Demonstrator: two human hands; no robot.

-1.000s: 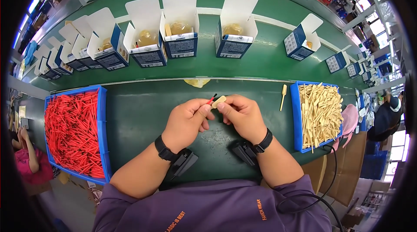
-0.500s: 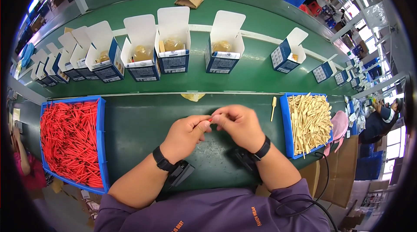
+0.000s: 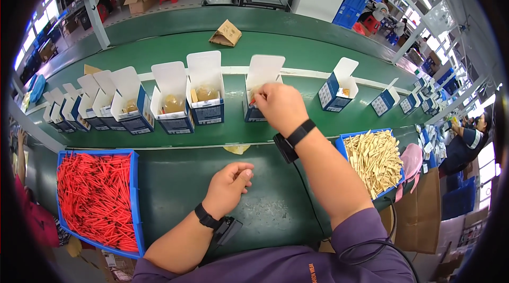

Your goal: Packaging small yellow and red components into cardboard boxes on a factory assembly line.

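Observation:
My right hand [image 3: 279,104] reaches over an open blue-and-white carton [image 3: 254,113] on the green conveyor, its fingers pinched on a small red stick [image 3: 253,101] at the carton's mouth. Most of that stick is hidden by the fingers, as is much of the carton's inside. Over the dark green table my left hand [image 3: 229,187] hovers with loosely curled fingers and the thumb apart, holding nothing. A blue tray [image 3: 137,198] heaped with thin red sticks [image 3: 95,193] stands to its left. Past my right forearm, another blue tray [image 3: 340,148] holds pale wooden sticks [image 3: 374,161].
Several open cartons [image 3: 207,111] line the conveyor, some with amber round contents. A brown paper piece [image 3: 226,34] lies farther back. A yellow scrap [image 3: 237,149] rests at the table's far edge. A pink item [image 3: 412,161] hangs beside the right tray. Other people work at the sides.
My right hand has left my left hand and moved forward to the middle carton with the red stick. My left hand has loosened and stays over the table. The view has tilted up.

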